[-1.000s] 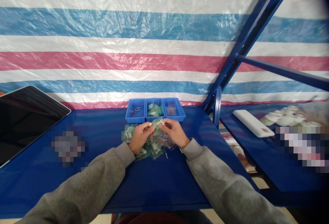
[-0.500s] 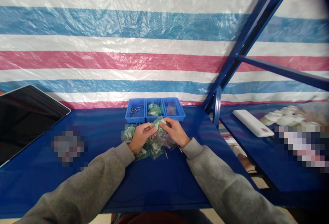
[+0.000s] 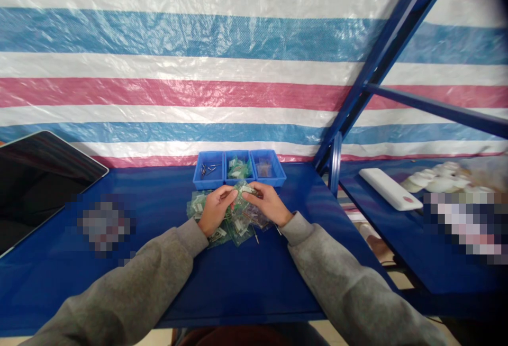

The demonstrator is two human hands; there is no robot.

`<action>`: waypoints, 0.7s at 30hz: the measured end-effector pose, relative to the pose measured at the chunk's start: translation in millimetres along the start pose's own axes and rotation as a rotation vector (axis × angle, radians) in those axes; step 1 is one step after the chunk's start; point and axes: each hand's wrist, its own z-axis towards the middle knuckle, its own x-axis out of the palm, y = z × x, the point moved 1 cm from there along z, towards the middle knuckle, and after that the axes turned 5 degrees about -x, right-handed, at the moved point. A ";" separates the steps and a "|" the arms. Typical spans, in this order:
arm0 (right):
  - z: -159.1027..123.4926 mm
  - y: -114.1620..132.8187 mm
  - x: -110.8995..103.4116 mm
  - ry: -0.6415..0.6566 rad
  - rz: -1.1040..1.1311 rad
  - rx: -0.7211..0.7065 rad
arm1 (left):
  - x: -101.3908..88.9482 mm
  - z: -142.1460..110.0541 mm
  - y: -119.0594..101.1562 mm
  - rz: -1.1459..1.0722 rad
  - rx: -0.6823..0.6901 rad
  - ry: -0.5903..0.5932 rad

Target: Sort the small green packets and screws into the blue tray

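Observation:
My left hand (image 3: 214, 209) and my right hand (image 3: 268, 203) meet over a heap of small clear plastic bags (image 3: 235, 224) with greenish contents on the blue table (image 3: 238, 277). Both hands pinch one small bag (image 3: 243, 191) between them, fingers closed on its edges. Just behind stand three blue bins (image 3: 239, 167) side by side: the left one holds a few dark screws, the middle one green bags, the right one brownish bags. A single screw (image 3: 256, 238) lies on the table by the heap.
A dark tablet (image 3: 35, 182) leans at the far left. A blue steel frame post (image 3: 336, 169) rises at the right, with a second blue shelf (image 3: 397, 240) beyond it carrying a white flat device (image 3: 391, 190) and white round pieces (image 3: 440, 179). A striped tarpaulin hangs behind.
The hands have stayed over the heap; the fingers have shifted slightly on the small bag, which now sits a little higher between the fingertips.

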 end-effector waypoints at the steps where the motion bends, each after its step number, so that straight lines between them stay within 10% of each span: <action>1: -0.1 -0.4 0.1 0.006 -0.004 -0.001 | 0.1 0.2 0.5 -0.008 -0.002 -0.006; 21: -0.4 2.2 2.2 0.018 0.092 0.000 | 3.1 -3.4 -6.0 -0.024 -0.027 0.096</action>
